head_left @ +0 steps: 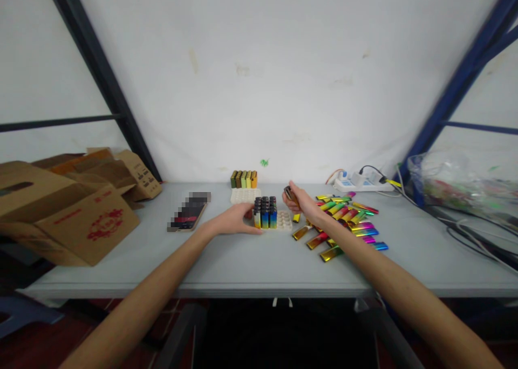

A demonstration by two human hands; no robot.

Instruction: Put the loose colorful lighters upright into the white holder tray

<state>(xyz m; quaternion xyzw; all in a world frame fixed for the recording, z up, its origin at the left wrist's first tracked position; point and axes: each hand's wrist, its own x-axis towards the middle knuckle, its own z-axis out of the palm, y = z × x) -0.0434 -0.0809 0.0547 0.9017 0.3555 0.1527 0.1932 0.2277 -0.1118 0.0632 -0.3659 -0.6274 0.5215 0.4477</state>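
My left hand point(235, 219) curves round the left end of a white tray point(286, 220), thumb along the front and fingers at the back. Several lighters point(266, 213) with black tops and shiny blue-yellow bodies stand upright in the tray's left part; its right part shows bare holes. Just above and right of the tray, my right hand point(301, 200) is closed on a lighter point(288, 192), its dark metal top pointing up and left. Below and beside my right forearm lies a loose heap of shiny multicoloured lighters point(335, 213), partly hidden by the arm.
Behind the tray sit another white tray point(243, 196) and a block of green to orange lighters point(243, 179). A phone point(190, 211) lies left. An open cardboard box point(93, 223) stands far left. A power strip point(360, 183), cables and a plastic bag point(449, 183) occupy the right.
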